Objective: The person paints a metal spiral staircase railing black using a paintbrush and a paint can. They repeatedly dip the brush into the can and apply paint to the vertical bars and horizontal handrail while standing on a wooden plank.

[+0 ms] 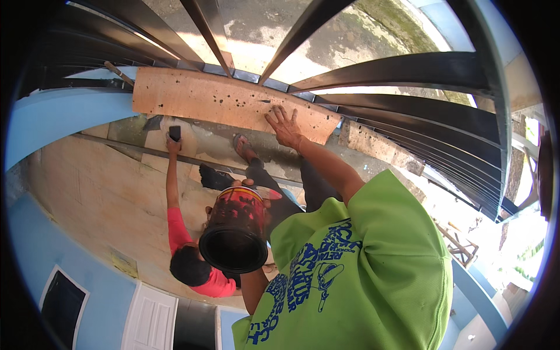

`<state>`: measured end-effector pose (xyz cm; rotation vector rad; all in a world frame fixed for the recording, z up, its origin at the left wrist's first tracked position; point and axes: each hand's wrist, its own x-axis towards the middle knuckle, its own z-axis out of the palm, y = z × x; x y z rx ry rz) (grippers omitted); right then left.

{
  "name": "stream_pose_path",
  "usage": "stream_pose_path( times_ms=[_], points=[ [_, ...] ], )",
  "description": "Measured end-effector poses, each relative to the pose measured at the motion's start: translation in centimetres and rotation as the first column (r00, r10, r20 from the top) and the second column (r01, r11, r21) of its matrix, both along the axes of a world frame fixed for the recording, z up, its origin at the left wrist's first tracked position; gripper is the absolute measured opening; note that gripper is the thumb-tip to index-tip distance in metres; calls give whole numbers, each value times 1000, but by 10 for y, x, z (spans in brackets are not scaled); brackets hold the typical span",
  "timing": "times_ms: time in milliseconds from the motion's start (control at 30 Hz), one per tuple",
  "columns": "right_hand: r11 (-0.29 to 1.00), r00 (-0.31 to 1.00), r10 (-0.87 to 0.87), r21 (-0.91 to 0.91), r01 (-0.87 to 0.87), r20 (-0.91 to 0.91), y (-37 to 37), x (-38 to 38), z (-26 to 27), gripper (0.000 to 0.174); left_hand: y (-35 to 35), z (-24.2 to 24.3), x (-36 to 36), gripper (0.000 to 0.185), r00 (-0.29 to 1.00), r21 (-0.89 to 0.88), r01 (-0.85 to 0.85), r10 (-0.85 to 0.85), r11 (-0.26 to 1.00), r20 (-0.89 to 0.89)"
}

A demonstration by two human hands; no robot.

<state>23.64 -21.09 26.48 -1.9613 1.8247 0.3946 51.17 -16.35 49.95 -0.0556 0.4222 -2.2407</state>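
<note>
My left hand (243, 182) holds a red paint can (236, 218), its outside smeared with dark paint, by the far side; the fingers show beyond its rim. The can's opening looks black inside, and its contents cannot be made out. A pale object with a pink-red end (270, 193), perhaps a brush, sticks out beside those fingers. Farther forward, my right hand (285, 127) lies with spread fingers on a thin, orange-brown board (201, 94) spotted with dark paint. That board lies along the foot of a dark metal railing (280, 43).
At the left crouches a person in a red shirt (179, 227), one arm stretched out with a phone (175, 133). A black cloth (214, 177) lies by my legs. A second spotted board (380, 146) continues along the railing at right. A stick (119, 73) rests by the board's left end.
</note>
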Motion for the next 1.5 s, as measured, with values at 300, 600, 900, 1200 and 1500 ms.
stream_pose_path(
  times_ms=[300,600,900,1200,1500],
  points=[
    [921,924,-381,104,376,32,-10,-16,54,74,-70,65,15,80,956,86,283,-288,955,61],
    [749,725,-661,105,654,194,77,-56,105,29,-85,128,-19,85,879,201,423,-454,883,146],
    [740,733,-670,178,649,117,134,-99,154,41,-63,117,-73,82,867,142,469,-485,872,114],
    [595,534,-792,176,784,295,168,-84,149,40,-80,103,-78,61,572,162,722,-712,673,407],
    [173,181,-956,-56,983,230,172,18,160,37,-160,124,-70,75,253,-75,967,-892,243,375]
  ],
)
